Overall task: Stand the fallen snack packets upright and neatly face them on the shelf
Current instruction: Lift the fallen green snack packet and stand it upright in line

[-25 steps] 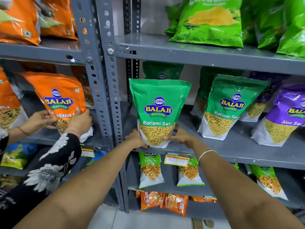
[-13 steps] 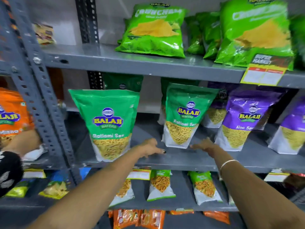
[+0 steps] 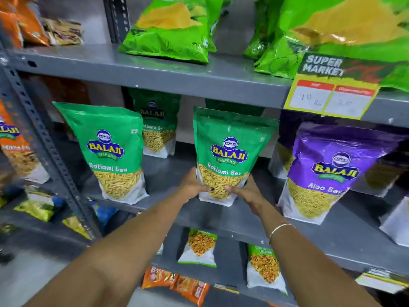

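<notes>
On the grey metal shelf [image 3: 168, 171], 1 upright green Ratlami Sev pouch [image 3: 110, 151] stands leftmost. Our left hand [image 3: 191, 185] and right hand [image 3: 245, 191] clasp the second green Ratlami Sev pouch [image 3: 230, 151], fingers pressed against its base. A purple Aloo Sev pouch [image 3: 327, 173] stands right.

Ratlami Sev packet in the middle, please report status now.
Left hand and right hand grip middle Ratlami Sev packet at base. Packet upright, label forward. Nothing in the way.

Green packets [image 3: 230, 151] read "Balaji Wafers Ratlami Sev", purple pkt [image 3: 332, 171] "Balaji", shelf tag [image 3: 332, 89] "Super Market".
</notes>
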